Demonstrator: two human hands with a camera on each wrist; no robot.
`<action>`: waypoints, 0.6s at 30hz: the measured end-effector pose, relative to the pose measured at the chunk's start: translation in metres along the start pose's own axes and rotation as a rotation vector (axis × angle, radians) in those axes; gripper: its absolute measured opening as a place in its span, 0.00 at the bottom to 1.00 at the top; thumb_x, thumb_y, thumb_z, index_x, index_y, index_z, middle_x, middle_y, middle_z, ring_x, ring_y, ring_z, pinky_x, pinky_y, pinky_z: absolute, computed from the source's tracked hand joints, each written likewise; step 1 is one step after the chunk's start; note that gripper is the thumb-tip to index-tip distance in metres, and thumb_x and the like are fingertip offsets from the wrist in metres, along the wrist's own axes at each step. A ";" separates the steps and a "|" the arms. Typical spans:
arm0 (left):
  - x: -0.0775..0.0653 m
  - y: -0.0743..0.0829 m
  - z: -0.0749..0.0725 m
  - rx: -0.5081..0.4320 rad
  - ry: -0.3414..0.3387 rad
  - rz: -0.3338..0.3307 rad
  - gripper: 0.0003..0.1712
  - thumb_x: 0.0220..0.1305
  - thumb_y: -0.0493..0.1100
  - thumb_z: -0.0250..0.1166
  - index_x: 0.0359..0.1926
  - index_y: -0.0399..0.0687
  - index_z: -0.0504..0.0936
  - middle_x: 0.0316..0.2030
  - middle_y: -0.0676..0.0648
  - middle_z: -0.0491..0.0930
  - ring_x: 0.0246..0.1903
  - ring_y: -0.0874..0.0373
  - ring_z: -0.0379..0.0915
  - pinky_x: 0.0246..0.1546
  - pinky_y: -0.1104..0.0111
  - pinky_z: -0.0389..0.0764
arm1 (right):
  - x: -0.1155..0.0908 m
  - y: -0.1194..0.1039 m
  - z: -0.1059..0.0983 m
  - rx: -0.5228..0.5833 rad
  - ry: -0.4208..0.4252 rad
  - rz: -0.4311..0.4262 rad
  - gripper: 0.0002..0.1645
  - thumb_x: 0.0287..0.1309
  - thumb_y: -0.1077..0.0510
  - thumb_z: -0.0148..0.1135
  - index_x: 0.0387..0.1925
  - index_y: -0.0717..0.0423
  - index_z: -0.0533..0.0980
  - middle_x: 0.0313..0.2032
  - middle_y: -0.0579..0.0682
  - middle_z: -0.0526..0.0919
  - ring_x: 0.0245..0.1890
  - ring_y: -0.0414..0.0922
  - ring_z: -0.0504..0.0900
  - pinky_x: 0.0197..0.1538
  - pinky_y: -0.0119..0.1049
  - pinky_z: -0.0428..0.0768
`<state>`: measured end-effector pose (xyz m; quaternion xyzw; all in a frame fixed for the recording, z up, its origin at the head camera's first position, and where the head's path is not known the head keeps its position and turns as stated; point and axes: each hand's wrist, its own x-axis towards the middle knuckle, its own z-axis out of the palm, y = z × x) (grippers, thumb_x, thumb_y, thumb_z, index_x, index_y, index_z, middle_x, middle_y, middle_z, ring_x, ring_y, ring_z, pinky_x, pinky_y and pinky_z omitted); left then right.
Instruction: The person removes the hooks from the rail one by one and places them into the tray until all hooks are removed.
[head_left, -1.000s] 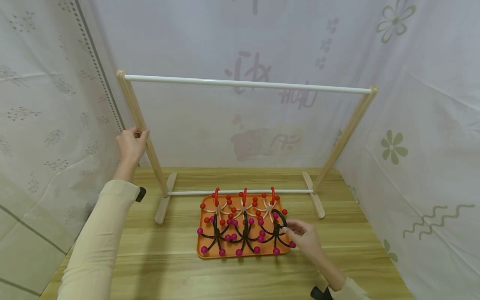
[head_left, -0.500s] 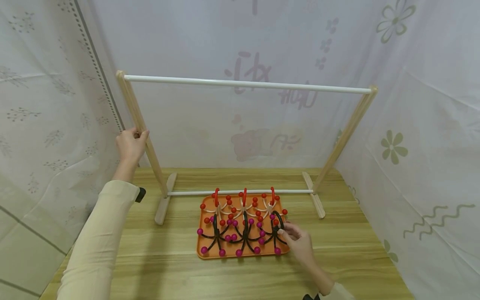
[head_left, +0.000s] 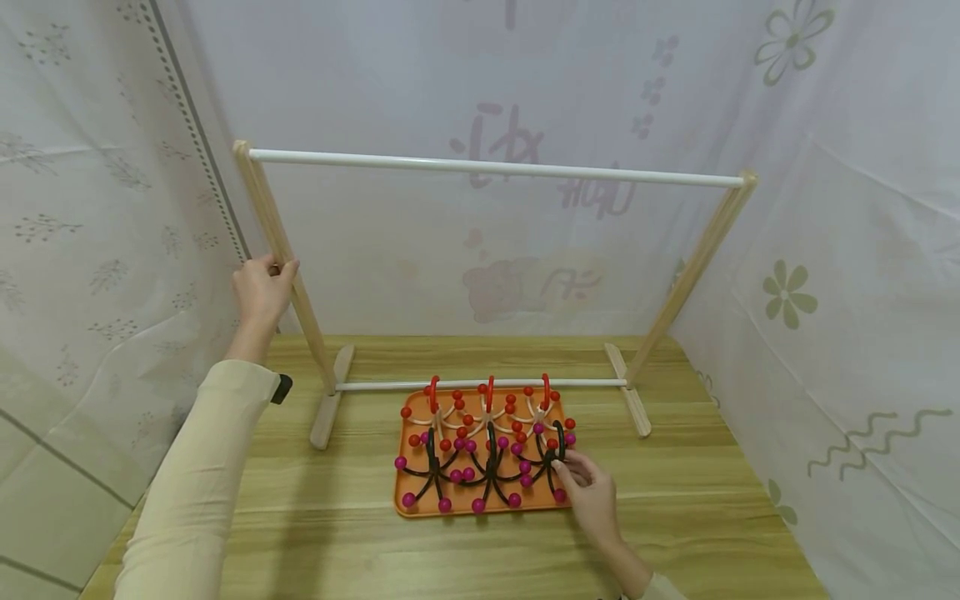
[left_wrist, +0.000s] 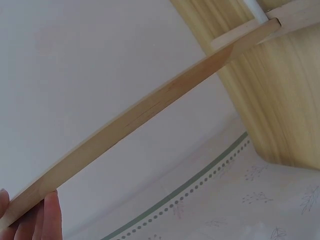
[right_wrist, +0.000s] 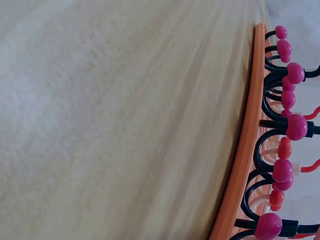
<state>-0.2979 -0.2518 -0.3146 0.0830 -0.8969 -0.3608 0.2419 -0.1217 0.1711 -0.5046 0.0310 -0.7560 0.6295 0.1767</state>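
My left hand [head_left: 262,292] grips the left wooden post [head_left: 310,328] of a rack; in the left wrist view its fingers [left_wrist: 52,215] lie along the post's edge. My right hand [head_left: 594,500] pinches the rightmost black multi-arm hook [head_left: 561,438], which has magenta ball tips and stands on an orange tray [head_left: 422,510]. Two more black hooks, a middle one [head_left: 491,450] and a left one [head_left: 432,467], stand beside it in the front row. Behind them are three white hooks with red balls and red tops [head_left: 491,393]. The right wrist view shows hooks and tray, not the fingers.
Above the tray runs the rack's white upper bar [head_left: 495,168]; its lower bar [head_left: 375,386] passes just behind the tray. The right post [head_left: 686,279] stands on a wooden foot [head_left: 628,392]. Patterned cloth [head_left: 840,250] hangs around the wood-grain table [head_left: 697,500].
My right hand has shifted a little left and down. The rightmost black hook has turned in its fingers, its arms and curved top facing differently. My left hand stays on the post.
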 end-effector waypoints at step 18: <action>-0.003 -0.001 0.000 -0.024 -0.033 0.005 0.25 0.64 0.53 0.48 0.38 0.32 0.75 0.40 0.32 0.76 0.30 0.47 0.73 0.27 0.63 0.72 | 0.045 0.117 -0.055 -0.137 0.066 -0.247 0.13 0.54 0.57 0.60 0.43 0.51 0.77 0.28 0.48 0.82 0.24 0.43 0.79 0.21 0.28 0.74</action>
